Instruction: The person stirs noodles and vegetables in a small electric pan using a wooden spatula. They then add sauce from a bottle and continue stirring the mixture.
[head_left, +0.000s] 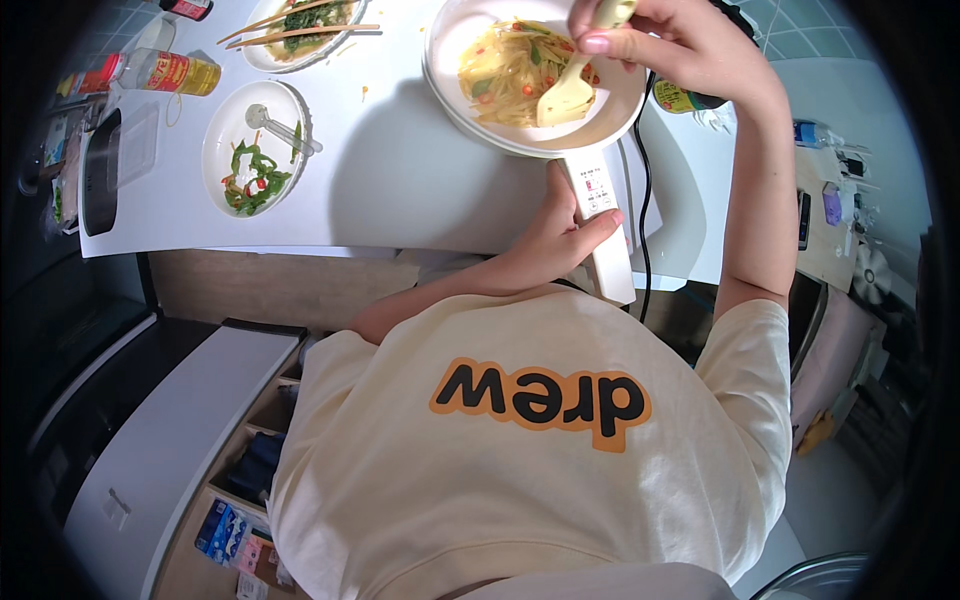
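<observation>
A white electric pan (450, 124) with shredded food, red pepper pieces and green bits (499, 75) in it stands at the top centre. My left hand (566, 221) is wrapped around its white handle (611, 262), which bears a button panel. Above the pan, my right hand (637, 37) grips a cream-coloured spatula (566, 101), its blade down in the food. Left of the pan is a white oval plate (217, 124) with green and red vegetable pieces and a clear plastic spoon (281, 131) resting on it.
Another plate (259, 56) of greens with wooden chopsticks (315, 31) across it is at the upper left. An oil bottle (169, 71) lies in view farther left. A black cable (643, 187) runs beside the handle. Behind my right wrist is a yellow-labelled container (673, 97).
</observation>
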